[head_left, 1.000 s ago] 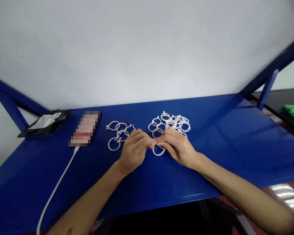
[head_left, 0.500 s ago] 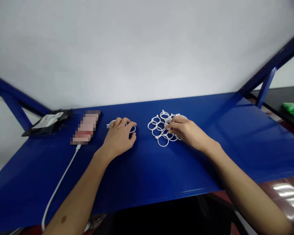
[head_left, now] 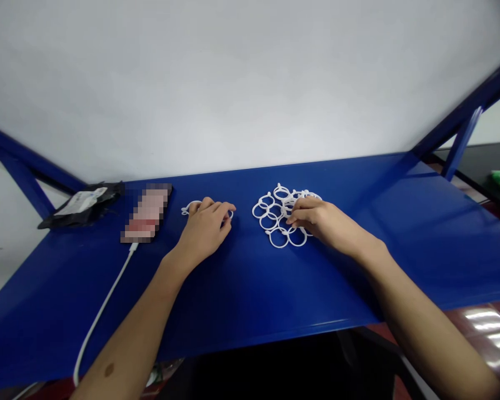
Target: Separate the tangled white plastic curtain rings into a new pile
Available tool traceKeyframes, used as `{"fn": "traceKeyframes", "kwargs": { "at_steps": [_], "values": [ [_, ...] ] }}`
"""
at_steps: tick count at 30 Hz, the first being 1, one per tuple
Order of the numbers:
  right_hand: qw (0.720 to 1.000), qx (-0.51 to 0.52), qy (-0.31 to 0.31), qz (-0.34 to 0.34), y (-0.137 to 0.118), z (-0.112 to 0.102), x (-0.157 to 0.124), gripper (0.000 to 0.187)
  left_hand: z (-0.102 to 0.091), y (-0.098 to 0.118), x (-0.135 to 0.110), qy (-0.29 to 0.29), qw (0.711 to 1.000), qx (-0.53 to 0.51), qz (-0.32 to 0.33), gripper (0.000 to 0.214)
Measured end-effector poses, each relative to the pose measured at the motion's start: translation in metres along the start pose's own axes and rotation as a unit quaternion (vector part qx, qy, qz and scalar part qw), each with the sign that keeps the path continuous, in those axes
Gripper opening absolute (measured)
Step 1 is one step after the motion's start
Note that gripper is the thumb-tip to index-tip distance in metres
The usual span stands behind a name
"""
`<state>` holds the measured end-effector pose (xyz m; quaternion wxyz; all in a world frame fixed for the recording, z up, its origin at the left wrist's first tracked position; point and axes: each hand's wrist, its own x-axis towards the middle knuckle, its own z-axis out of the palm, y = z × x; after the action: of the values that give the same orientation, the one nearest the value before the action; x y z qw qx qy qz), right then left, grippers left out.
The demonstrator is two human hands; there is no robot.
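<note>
My left hand (head_left: pixel 204 228) is bent over a few thin white rings (head_left: pixel 190 206) on the left, which stick out past its fingers. Its thumb and forefinger curl in at a ring's right edge, and the palm hides the rest. Farther right, several white plastic rings with small knobs (head_left: pixel 269 221) lie in an overlapping cluster. My right hand (head_left: pixel 320 222) reaches into the cluster's right side with its thumb and fingertips pinched together on a white ring. Its fingers cover part of the cluster.
A phone with a blurred screen (head_left: pixel 148 211) lies left of my left hand, and a white cable (head_left: pixel 104 305) runs from it. Behind it is a black plastic packet with a label (head_left: pixel 83 203). The blue tabletop (head_left: pixel 250 289) meets a pale wall; blue struts (head_left: pixel 462 141) flank it.
My left thumb and forefinger have drawn closer together at the ring. My right fingers stay pinched in the cluster, where a ring near the front shows more fully. The view has shifted slightly.
</note>
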<state>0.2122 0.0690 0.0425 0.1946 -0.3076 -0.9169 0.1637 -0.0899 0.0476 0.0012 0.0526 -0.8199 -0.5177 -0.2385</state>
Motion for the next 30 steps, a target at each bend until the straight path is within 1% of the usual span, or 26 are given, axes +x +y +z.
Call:
{"fn": "traceKeyframes", "kwargs": {
  "at_steps": [4, 8, 10, 13, 15, 17, 20, 22, 24, 26, 28, 30],
  "values": [
    [0.999, -0.023, 0.047, 0.011, -0.001, 0.001, 0.000, 0.024, -0.004, 0.005, 0.003, 0.034, 0.999, -0.023, -0.008, 0.023],
    [0.995, -0.058, 0.081, 0.018, -0.007, 0.011, 0.003, 0.024, -0.012, 0.015, 0.006, 0.085, 0.995, -0.041, -0.015, 0.016],
    [0.994, -0.057, 0.092, 0.014, -0.012, 0.018, 0.005, 0.024, -0.015, 0.021, 0.006, 0.121, 0.991, -0.054, 0.000, 0.015],
    [0.992, -0.014, 0.124, 0.016, -0.023, 0.029, 0.008, 0.024, -0.015, 0.033, 0.005, 0.160, 0.982, -0.085, 0.048, 0.017],
    [0.987, 0.037, 0.150, 0.038, -0.030, 0.036, 0.009, 0.026, -0.013, 0.040, 0.003, 0.165, 0.977, -0.105, 0.084, 0.019],
    [0.978, 0.095, 0.166, 0.078, -0.035, 0.041, 0.010, 0.030, -0.010, 0.045, 0.002, 0.164, 0.972, -0.117, 0.117, 0.020],
    [0.959, 0.176, 0.173, 0.137, -0.038, 0.045, 0.011, 0.030, -0.008, 0.050, 0.000, 0.169, 0.968, -0.106, 0.154, 0.023],
    [0.947, 0.216, 0.176, 0.159, -0.038, 0.047, 0.012, 0.028, -0.008, 0.053, 0.000, 0.174, 0.965, -0.088, 0.174, 0.024],
    [0.938, 0.244, 0.179, 0.166, -0.039, 0.049, 0.012, 0.025, -0.009, 0.056, 0.000, 0.172, 0.964, -0.068, 0.189, 0.021],
    [0.935, 0.262, 0.177, 0.158, -0.039, 0.052, 0.013, 0.020, -0.009, 0.060, 0.000, 0.165, 0.964, -0.050, 0.204, 0.018],
    [0.939, 0.257, 0.174, 0.146, -0.038, 0.054, 0.013, 0.016, -0.008, 0.065, 0.000, 0.166, 0.961, -0.049, 0.213, 0.015],
    [0.949, 0.227, 0.178, 0.129, -0.038, 0.054, 0.013, 0.015, -0.007, 0.068, -0.001, 0.186, 0.959, -0.075, 0.202, 0.014]
  ]
}}
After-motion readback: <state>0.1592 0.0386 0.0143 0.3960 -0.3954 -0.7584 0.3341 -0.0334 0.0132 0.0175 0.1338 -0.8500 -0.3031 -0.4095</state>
